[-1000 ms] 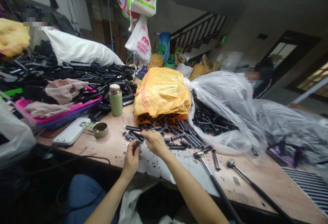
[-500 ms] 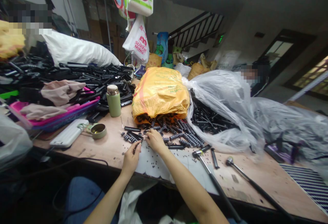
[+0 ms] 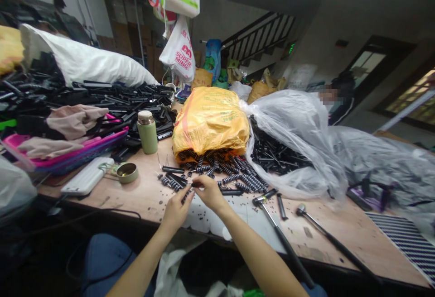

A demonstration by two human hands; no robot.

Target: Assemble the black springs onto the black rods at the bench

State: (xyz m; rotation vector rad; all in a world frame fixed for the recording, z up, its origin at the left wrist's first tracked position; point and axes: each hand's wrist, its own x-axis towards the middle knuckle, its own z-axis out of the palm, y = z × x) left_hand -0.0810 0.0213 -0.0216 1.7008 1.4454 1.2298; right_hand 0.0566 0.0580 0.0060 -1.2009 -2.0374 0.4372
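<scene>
Over the desk (image 3: pixel 353 224), the left hand (image 3: pixel 176 209) is gripping a dark piece (image 3: pixel 184 197) while the right hand (image 3: pixel 208 193) is pinching a tinier dark bit (image 3: pixel 195 184) beside it; slack fingertips could be losing it among scattered black specks (image 3: pixel 201 218).

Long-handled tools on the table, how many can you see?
2. One long-handled tool lies to the right of the right hand; the other lies farther right. More could be hidden under the clear plastic bag.
</scene>
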